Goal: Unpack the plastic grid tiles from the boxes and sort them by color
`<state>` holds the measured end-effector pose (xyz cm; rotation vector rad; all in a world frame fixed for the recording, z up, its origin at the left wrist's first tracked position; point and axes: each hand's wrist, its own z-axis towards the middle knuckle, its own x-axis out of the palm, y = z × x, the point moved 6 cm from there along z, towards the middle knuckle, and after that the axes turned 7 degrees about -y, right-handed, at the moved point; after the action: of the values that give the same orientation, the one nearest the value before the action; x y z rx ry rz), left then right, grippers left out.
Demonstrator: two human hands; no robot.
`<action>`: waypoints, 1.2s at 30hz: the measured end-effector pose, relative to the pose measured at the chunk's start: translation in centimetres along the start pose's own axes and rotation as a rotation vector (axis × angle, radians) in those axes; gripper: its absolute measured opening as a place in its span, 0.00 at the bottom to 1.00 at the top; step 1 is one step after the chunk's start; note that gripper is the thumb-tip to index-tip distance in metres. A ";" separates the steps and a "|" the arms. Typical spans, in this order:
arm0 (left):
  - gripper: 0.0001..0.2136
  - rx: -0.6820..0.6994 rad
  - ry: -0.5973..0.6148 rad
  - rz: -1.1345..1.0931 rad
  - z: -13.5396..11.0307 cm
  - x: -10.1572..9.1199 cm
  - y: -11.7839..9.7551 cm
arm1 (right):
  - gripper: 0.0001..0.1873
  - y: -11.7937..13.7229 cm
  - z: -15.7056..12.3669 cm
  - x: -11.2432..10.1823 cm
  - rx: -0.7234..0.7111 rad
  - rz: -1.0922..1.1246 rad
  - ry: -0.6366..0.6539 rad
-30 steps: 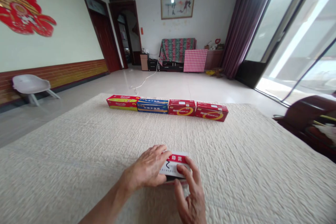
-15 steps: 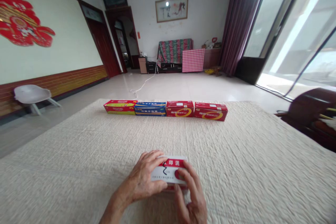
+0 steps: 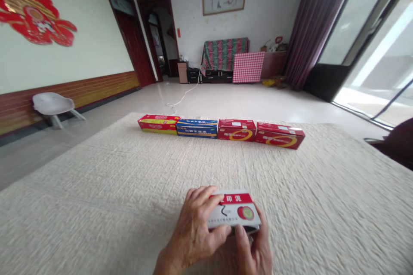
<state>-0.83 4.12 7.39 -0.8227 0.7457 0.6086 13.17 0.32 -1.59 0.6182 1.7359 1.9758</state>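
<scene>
A small white and red cardboard box (image 3: 230,209) with printed characters and a round red and green picture is held low in front of me, over the quilted cover. My left hand (image 3: 198,225) grips its left side, fingers across the top and thumb at the near edge. Around the right side and near corner my right hand (image 3: 254,240) is closed, its thumb against the near end. A dark gap shows at that near end, below the top panel. Both hands partly hide the box.
Beyond my hands a row stands on the cream quilted cover (image 3: 129,180): a red and yellow box (image 3: 158,123), a blue box (image 3: 196,129) and two red boxes, one in the middle (image 3: 236,130) and one at the right end (image 3: 280,135). A white chair (image 3: 54,105) is at left.
The view has shifted, so the row appears larger and further right. My right fingers have moved off the box's top to its side, uncovering the round picture. A dark gap now shows at the near end.
</scene>
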 end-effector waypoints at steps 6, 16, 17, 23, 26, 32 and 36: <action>0.18 -0.025 -0.128 -0.019 -0.1 -0.7 -0.1 | 0.34 -0.1 0.7 -0.6 0.014 -0.142 0.014; 0.17 -0.067 -0.757 0.063 -0.9 -3.9 2.5 | 0.32 0.1 2.5 -1.1 -0.051 -0.080 0.174; 0.16 -0.096 -0.768 0.038 -0.8 -3.9 2.7 | 0.33 0.1 2.5 -1.0 -0.050 -0.087 0.199; 0.19 -0.148 -0.652 -0.196 -0.3 -2.6 3.2 | 0.26 1.1 2.8 -1.1 -0.180 -0.205 0.194; 0.25 -0.163 -0.593 -0.185 -0.4 -2.2 3.9 | 0.24 1.7 3.1 -1.2 -0.096 -0.203 0.200; 0.33 -0.140 -0.406 -0.059 -0.5 -1.9 4.2 | 0.29 1.8 4.3 -3.0 0.044 -0.253 0.048; 0.41 -0.179 -0.330 0.029 -0.7 -1.6 4.1 | 0.35 0.3 5.0 -4.0 0.109 -0.176 -0.071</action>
<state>-5.01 5.47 6.62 -0.8497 0.4070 0.8222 19.34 1.90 -0.94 0.5447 1.7988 1.7298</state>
